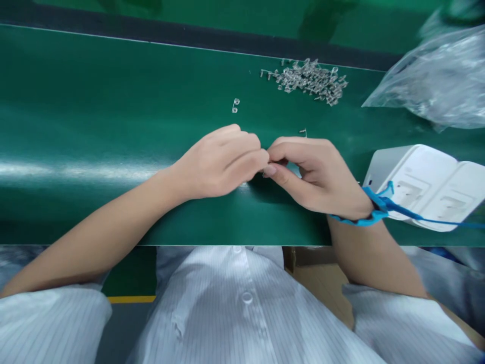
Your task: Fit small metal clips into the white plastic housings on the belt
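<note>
My left hand [223,162] and my right hand [310,172] meet fingertip to fingertip above the green table. The left fingers are curled into a closed grip, knuckles up, and they hide what lies inside. On the right hand, thumb and index finger are pinched together against the left fingertips; whatever is between them is too small and covered to name. Just beyond my left hand lies a small metal clip with two round coils [235,105]. Another small metal piece [303,132] lies right behind my right knuckles.
A heap of small metal pieces [312,81] lies near the table's back edge. At the right sit a clear plastic bag [443,76] and a white two-part device [428,187]. A blue wrist strap [373,210] with its cord runs from my right wrist across the device.
</note>
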Motion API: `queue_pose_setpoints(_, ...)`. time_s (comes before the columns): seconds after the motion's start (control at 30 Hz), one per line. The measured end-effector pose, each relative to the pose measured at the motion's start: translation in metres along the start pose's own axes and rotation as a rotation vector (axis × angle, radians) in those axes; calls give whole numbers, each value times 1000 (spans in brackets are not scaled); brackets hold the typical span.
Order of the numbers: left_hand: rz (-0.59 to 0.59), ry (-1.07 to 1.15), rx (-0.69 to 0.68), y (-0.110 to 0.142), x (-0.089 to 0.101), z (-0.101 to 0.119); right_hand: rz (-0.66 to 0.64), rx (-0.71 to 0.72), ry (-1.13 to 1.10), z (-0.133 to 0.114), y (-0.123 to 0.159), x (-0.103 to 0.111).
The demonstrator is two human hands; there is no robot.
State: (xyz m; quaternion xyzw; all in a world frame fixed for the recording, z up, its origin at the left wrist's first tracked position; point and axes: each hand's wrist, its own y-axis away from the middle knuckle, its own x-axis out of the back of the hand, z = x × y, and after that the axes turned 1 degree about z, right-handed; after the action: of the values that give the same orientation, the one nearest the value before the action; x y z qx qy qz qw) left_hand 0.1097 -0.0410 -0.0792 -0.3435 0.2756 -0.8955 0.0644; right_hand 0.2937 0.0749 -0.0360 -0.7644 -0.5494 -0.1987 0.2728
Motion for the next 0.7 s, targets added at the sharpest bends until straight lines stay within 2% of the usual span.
queue_pose_setpoints(0.1,13,-33,31,2,-2,-4,109,16,55,-3,0,0)
queue_pose_setpoints(0.23,24,-146,19,4,-5,-6,126,30,54,-4,0,0)
queue_pose_setpoints(0.3,83,-228,-67,4,-7,-6,158,53,23,-4,1,-1)
queue_pose_setpoints(0.37,157,-312,-209,4,-7,-6,196,56,2,-6,1,-2)
queue_pose_setpoints(0.47,238,-409,-369,2,-6,-5,220,22,25,-9,2,-5)
queue_pose_setpoints(0.6,266,-486,-445,-1,-6,-3,242,8,71,-13,3,-7)
queue_pose_setpoints(0.7,260,-453,-399,0,-6,-3,265,75,59,-12,3,-7)
